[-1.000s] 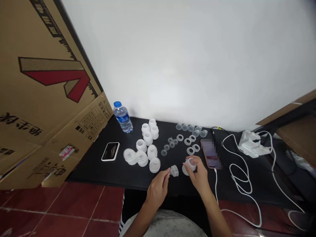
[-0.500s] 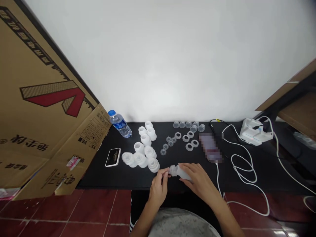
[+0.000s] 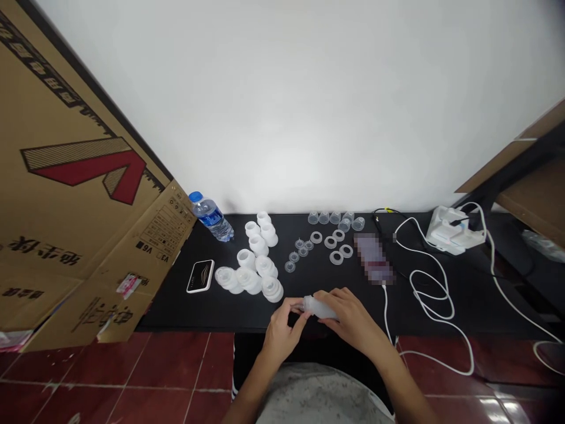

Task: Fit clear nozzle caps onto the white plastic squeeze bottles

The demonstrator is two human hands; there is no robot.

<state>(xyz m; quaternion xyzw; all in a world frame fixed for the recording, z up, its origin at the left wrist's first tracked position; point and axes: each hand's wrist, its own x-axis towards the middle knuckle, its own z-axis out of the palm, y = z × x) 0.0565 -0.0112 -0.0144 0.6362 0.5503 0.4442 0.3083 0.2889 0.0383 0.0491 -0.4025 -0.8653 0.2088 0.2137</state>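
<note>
My right hand is wrapped round a small white translucent baby bottle, which lies on its side in the air near the table's front edge. Its neck points left. At that end my left hand pinches a clear nipple-like piece with fingers and thumb; the fingers partly hide it. Left of my hands stand several white bottles, and the front ones carry clear tops. Beyond my hands lie several small clear nipples, flat rings and clear caps.
A water bottle leans at the back left, near a white-edged black device and a large cardboard box. To the right lie a blurred phone, a looping white cable and a white power strip.
My left thumb and fingers have shifted round the bottle's neck end, covering more of the clear piece. My right hand keeps its hold on the bottle. The view has tilted slightly.
</note>
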